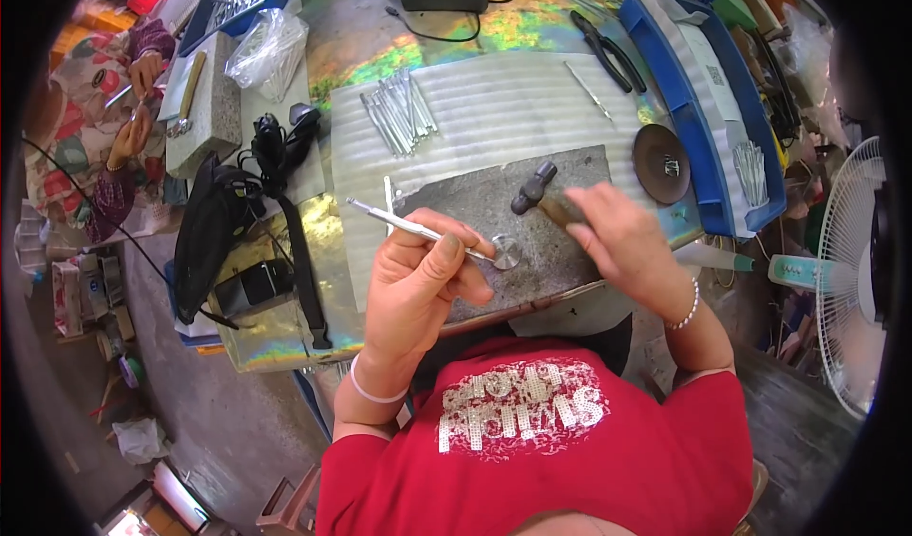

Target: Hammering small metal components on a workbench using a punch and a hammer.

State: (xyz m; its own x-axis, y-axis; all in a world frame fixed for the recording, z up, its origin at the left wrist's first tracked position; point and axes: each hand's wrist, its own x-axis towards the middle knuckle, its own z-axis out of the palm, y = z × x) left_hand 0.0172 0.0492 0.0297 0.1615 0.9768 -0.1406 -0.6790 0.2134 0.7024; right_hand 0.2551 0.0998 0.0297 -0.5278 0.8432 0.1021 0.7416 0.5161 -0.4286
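Slim silver rod [383, 216], aslant

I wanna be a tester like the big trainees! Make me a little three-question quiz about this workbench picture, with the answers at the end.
1. Pick one. What does the left hand hold?
a) a clear plastic bag
b) a slender silver rod
c) a fan

2. True or false? The black pliers lie farther from the person in red than the hammer does.

3. Fill the gap: the right hand looks blurred, and its wrist wears a white ______ bracelet.

Key:
1. b
2. True
3. beaded
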